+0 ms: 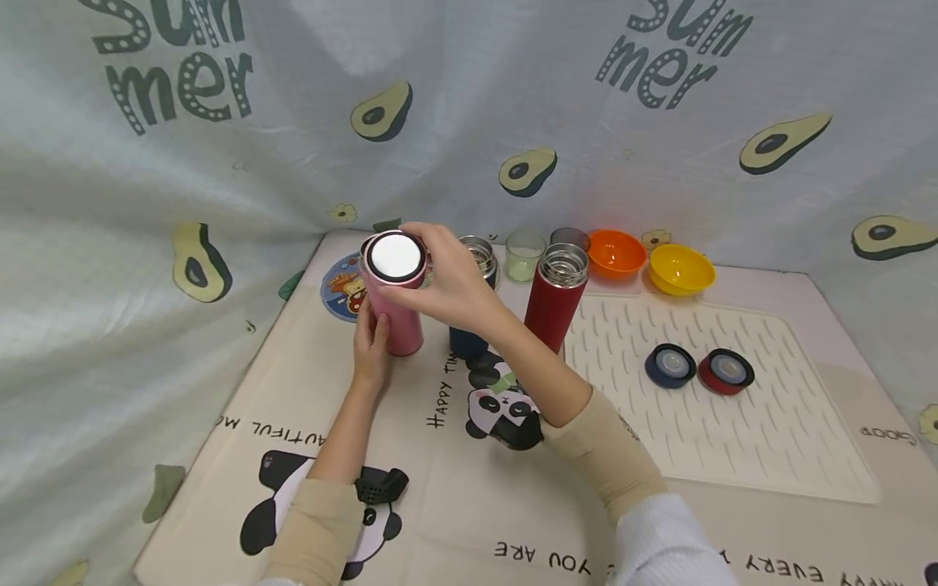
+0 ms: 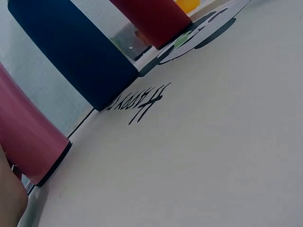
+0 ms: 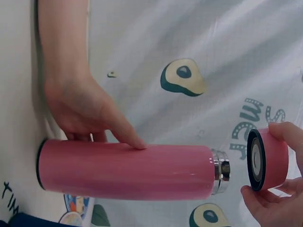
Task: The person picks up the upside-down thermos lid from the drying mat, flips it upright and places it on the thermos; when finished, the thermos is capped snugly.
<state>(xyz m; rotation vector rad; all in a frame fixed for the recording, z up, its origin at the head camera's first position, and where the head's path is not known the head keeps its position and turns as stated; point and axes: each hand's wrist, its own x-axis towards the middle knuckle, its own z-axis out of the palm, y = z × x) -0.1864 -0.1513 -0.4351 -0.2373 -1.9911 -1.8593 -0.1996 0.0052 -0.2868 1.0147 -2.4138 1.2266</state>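
A pink thermos bottle [image 3: 128,171] stands upright on the table, its steel mouth [image 3: 221,171] bare. Around its lower body my left hand [image 1: 370,350] is wrapped, thumb along the side. My right hand [image 1: 458,281] pinches the pink screw lid [image 3: 271,160] by its edge, just above the mouth with a gap between them in the right wrist view. From the head view the lid's pale round top [image 1: 396,256] hides the bottle's opening. Beside the bottle stands a dark blue thermos [image 2: 71,52], partly behind my right hand in the head view, with its mouth uncovered.
A red thermos [image 1: 553,301] without a lid stands further right. On a pale ridged mat [image 1: 733,439] lie a blue lid [image 1: 670,365] and a red lid [image 1: 725,372]. Behind are glass cups [image 1: 524,256], an orange bowl [image 1: 617,254] and a yellow bowl [image 1: 681,270], near the curtain.
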